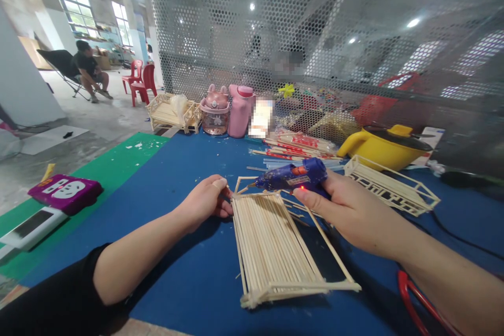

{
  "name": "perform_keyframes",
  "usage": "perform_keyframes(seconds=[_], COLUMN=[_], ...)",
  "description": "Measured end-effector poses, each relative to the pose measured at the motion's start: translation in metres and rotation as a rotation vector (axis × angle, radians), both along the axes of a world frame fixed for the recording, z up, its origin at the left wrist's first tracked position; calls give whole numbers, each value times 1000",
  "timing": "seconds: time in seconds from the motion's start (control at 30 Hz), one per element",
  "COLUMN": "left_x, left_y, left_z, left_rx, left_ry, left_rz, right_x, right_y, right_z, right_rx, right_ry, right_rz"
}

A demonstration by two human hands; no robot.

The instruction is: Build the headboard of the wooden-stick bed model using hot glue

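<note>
While left fingers (223,195) pinch the stick frame (277,241), right fingers wrapped round glue gun (293,176)

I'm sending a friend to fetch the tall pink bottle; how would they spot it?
Find the grey perforated metal screen behind the blue tabletop. In front of it stands the tall pink bottle. Its body is plain and solid-coloured, unlike the see-through pink rabbit-eared jar just to its left.

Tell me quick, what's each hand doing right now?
Left hand: fingers curled at the stick frame's far left corner; grip unclear.
Right hand: closed around the blue hot glue gun.
</note>
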State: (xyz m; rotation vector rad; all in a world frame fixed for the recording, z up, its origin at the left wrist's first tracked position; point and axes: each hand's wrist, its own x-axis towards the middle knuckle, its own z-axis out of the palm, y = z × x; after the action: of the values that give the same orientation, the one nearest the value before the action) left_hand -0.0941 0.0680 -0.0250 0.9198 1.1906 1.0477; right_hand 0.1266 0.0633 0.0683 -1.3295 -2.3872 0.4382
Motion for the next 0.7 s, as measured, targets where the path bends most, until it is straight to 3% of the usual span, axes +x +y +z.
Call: perform_keyframes(seconds=[0.33,0.7], left_x=[0,2], left_y=[0,-1], left_z=[1,1], left_rx=[-2,-4], left_ry=[-6,6], left_rz=[-6,-2], right_x=[1,13], right_y=[0,-3], right_z=[-4,-6], right_rx=[56,158], right_ry=[29,238], right_rz=[11,-40])
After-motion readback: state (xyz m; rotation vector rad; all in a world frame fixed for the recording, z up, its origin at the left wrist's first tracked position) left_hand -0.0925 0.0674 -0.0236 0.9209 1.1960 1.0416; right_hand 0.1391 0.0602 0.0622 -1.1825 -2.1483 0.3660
